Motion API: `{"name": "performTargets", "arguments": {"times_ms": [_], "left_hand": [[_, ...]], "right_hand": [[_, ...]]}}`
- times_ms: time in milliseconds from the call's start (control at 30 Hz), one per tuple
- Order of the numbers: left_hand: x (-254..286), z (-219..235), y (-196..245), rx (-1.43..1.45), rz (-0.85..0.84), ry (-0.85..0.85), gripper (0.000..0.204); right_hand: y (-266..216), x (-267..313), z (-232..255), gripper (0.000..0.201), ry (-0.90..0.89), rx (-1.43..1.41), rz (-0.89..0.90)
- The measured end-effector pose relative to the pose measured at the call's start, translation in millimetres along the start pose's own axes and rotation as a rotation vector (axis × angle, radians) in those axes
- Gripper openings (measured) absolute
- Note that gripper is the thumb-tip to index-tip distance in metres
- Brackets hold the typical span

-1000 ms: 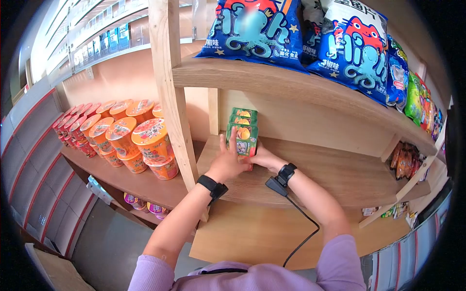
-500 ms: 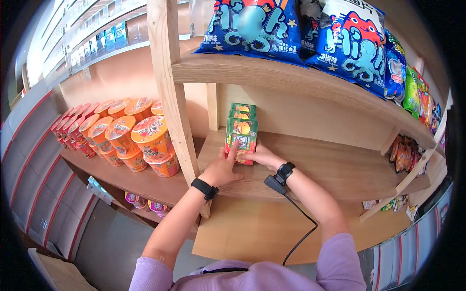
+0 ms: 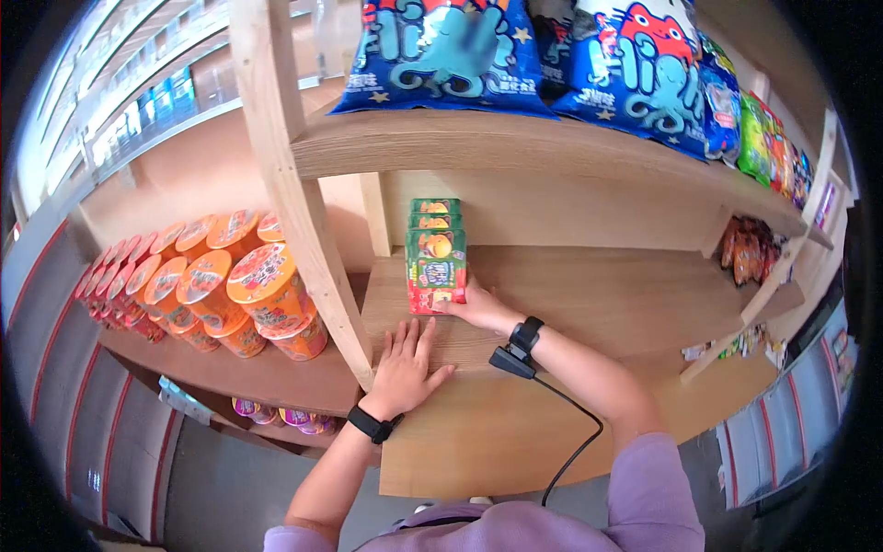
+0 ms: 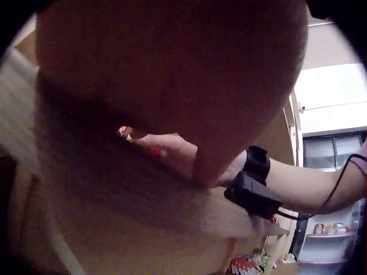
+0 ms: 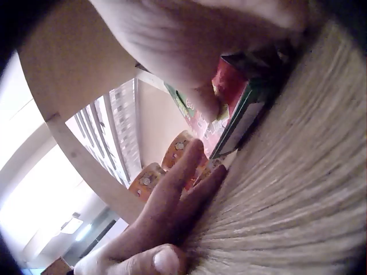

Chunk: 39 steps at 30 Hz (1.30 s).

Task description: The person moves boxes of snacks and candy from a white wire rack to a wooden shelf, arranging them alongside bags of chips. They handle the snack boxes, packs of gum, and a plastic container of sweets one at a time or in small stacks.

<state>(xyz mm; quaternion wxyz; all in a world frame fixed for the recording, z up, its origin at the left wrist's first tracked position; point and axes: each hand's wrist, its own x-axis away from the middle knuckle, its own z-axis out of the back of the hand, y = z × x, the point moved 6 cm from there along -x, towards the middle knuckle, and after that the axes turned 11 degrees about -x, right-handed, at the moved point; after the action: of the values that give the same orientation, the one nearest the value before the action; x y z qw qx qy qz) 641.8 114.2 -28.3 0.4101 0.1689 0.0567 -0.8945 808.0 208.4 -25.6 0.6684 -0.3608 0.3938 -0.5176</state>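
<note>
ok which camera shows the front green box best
The head view: nearly the whole front of the green box shows, with the right hand over a lower corner. The right wrist view catches only a slanted part, partly hidden by that hand. The left wrist view offers only red specks that may be it.

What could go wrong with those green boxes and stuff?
The right hand holds the front box, so sliding it back might topple the boxes behind. The cable hanging by the right arm could snag. A bump might drop a blue bag from the upper shelf's edge.
</note>
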Motion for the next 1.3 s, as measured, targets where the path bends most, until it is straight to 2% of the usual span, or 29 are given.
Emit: {"name": "performTargets", "arguments": {"times_ms": [33, 133, 200, 267, 367, 400, 467, 533, 567, 667, 733, 800, 900, 967, 1000, 1067, 1100, 1167, 1200, 1233, 1267, 1300], "left_hand": [[0, 1, 0, -0.012, 0.015, 0.012, 0.079], [1, 6, 3, -0.032, 0.016, 0.024, 0.077], [0, 4, 4, -0.041, 0.006, 0.022, 0.075], [1, 4, 4, -0.113, -0.015, 0.121, 0.068], [2, 6, 5, -0.109, -0.016, 0.131, 0.063], [3, 8, 7, -0.100, -0.040, 0.141, 0.063], [4, 8, 5, -0.081, -0.005, 0.138, 0.062], [4, 9, 6, -0.091, -0.001, 0.132, 0.060], [4, 8, 6, -0.089, 0.006, 0.121, 0.060], [4, 7, 5, -0.041, 0.007, 0.082, 0.058], [5, 4, 4, -0.039, 0.008, 0.092, 0.057], [4, 1, 1, -0.054, 0.014, 0.069, 0.055], [3, -13, -10, 0.025, 0.051, 0.121, 0.050], [11, -35, -9, -0.016, 0.094, 0.231, 0.045], [13, -40, 6, -0.062, 0.096, 0.311, 0.041], [33, 0, 116, -0.168, -0.030, 0.398, 0.055], [27, -3, 149, -0.047, -0.034, 0.404, 0.050], [52, -49, 226, 0.162, -0.122, 0.434, 0.045], [49, -31, 294, 0.239, -0.222, 0.332, 0.045], [46, -62, 332, 0.325, -0.185, 0.220, 0.047], [41, -66, 382, 0.228, -0.358, 0.148, 0.046], [32, -64, 435, 0.133, -0.528, 0.081, 0.044]], "right_hand": [[-9, 4, -3, 0.111, -0.081, -0.070, 0.020], [-2, -3, -6, 0.108, -0.106, -0.018, 0.080], [-4, 3, -1, 0.107, -0.055, 0.085, -0.006], [-12, 11, 2, 0.110, -0.076, 0.245, -0.130], [-2, 19, 5, 0.114, -0.090, 0.133, -0.149], [-11, 32, 6, 0.118, -0.027, 0.090, -0.163], [-3, 48, 6, 0.117, -0.045, 0.142, -0.180], [-18, 78, 8, 0.111, -0.087, 0.155, -0.067], [-29, 97, 11, 0.104, -0.128, 0.245, -0.083], [-29, 151, 21, 0.080, -0.042, 0.360, 0.082], [-28, 193, 32, 0.066, 0.062, 0.198, 0.081], [-30, 242, 52, 0.052, 0.220, 0.184, 0.157], [-4, 317, 96, 0.046, 0.299, 0.060, 0.051], [24, 377, 137, 0.041, 0.456, -0.188, -0.076], [33, 410, 154, 0.041, 0.490, -0.172, -0.080], [50, 489, 191, 0.036, 0.670, 0.045, -0.078], [61, 528, 206, 0.036, 0.692, 0.057, -0.083], [88, 617, 241, 0.031, 0.858, 0.045, -0.174], [98, 657, 250, 0.031, 0.877, 0.043, -0.191], [105, 700, 261, 0.029, 0.992, -0.028, -0.199], [107, 742, 271, 0.027, 1.106, -0.091, -0.202], [105, 777, 277, 0.027, 1.121, -0.080, -0.216]]}}
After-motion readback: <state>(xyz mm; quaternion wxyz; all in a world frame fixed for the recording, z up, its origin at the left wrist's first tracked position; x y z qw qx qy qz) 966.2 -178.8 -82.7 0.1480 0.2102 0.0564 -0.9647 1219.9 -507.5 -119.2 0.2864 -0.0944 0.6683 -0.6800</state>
